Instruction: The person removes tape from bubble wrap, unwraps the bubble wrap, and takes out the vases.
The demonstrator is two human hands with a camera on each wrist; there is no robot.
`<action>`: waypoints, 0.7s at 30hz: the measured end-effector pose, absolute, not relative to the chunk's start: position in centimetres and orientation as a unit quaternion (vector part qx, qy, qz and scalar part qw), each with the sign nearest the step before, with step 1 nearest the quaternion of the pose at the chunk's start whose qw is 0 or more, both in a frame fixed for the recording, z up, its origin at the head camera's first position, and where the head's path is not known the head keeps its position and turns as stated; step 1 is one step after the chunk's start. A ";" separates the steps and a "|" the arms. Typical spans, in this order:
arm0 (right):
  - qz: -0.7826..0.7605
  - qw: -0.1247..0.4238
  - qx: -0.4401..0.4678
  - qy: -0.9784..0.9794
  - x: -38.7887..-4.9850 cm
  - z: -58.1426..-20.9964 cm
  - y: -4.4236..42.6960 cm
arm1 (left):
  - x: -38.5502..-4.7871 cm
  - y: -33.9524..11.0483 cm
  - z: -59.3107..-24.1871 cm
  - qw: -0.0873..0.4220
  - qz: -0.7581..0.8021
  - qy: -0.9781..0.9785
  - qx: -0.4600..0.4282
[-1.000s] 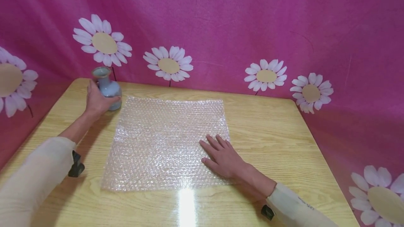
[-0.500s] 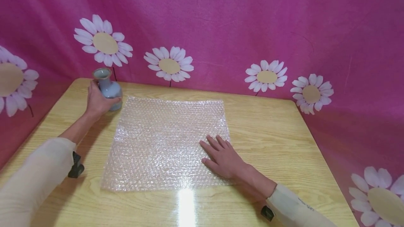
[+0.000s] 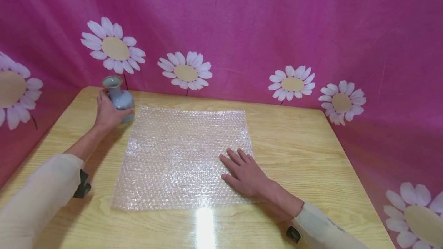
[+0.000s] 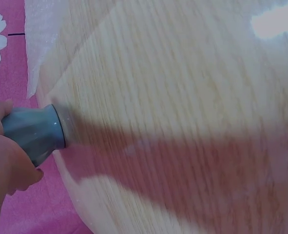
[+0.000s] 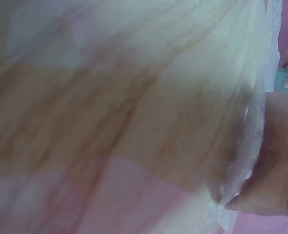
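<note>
A pale blue-grey ceramic vase (image 3: 122, 97) with a brown rim stands upright at the table's back left corner. My left hand (image 3: 108, 112) grips it round the body, thumb to the right side. In the left wrist view the vase (image 4: 36, 134) shows its lower part and base, at the table top. A sheet of clear bubble wrap (image 3: 180, 156) lies flat just right of the vase. On its right edge rests my right hand (image 3: 243, 174), palm down with fingers spread. The right wrist view shows that hand (image 5: 275, 165) over the wrap's edge (image 5: 251, 146).
The light wooden table (image 3: 294, 145) carries both things. A pink curtain (image 3: 235, 30) printed with white daisies hangs along the back and sides. Bright glare (image 3: 205, 226) shines on the table's front part. Each sleeve has a dark camera (image 3: 82, 184) strapped below it.
</note>
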State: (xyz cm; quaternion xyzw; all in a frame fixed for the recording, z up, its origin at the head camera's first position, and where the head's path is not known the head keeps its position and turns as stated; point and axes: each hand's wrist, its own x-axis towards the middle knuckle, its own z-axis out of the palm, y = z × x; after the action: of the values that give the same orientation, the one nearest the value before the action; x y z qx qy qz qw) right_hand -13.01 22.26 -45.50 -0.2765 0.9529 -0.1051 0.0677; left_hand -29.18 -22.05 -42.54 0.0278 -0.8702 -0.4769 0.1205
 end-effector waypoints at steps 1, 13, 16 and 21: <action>-0.107 0.067 -0.276 0.953 -13.0 -45.5 22.3 | -29.1 -22.0 -42.5 0.120 -0.476 -0.871 0.029; -0.128 0.047 -0.292 0.947 -13.0 -45.5 22.3 | -27.3 -21.5 -43.2 0.175 -0.469 -0.865 0.044; -0.133 0.039 -0.293 0.946 -13.1 -45.4 22.3 | -26.8 -21.3 -43.3 0.192 -0.465 -0.863 0.049; -0.140 0.037 -0.293 0.945 -13.1 -45.2 22.4 | -26.3 -21.1 -43.7 0.223 -0.452 -0.862 0.046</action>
State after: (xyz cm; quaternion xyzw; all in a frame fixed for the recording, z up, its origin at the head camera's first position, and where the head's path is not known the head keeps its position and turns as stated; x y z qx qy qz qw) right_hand -13.11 22.35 -45.17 -0.2934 0.9449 -0.1402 0.0371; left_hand -26.34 -21.12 -43.66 0.0457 -0.8622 -0.4523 0.2234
